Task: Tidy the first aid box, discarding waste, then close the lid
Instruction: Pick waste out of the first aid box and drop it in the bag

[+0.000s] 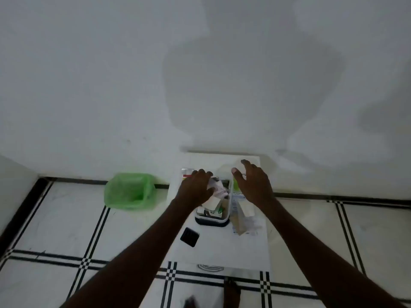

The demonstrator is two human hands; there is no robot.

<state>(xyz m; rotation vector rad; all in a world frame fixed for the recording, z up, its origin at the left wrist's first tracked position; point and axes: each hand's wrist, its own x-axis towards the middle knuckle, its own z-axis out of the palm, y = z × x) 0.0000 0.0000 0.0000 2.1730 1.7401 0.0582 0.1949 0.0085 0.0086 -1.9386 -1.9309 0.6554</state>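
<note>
The first aid box [212,221] is small, with a dark base and a white rim, and stands open on a white table [222,252]. It is stuffed with white packets and papers [211,203]. My left hand [195,187] lies over the box's far left part, fingers bent down onto the white papers; the blur hides whether it grips any. My right hand [251,183] hovers just right of the box with its fingers spread and nothing in them. A pale translucent piece [225,171], perhaps the lid, shows between the two hands.
A green plastic basket [131,192] sits on the tiled floor left of the table, against the wall. A small black square object [189,237] lies on the table near the box. A tan carton [240,218] and leaflets [255,227] lie right of the box.
</note>
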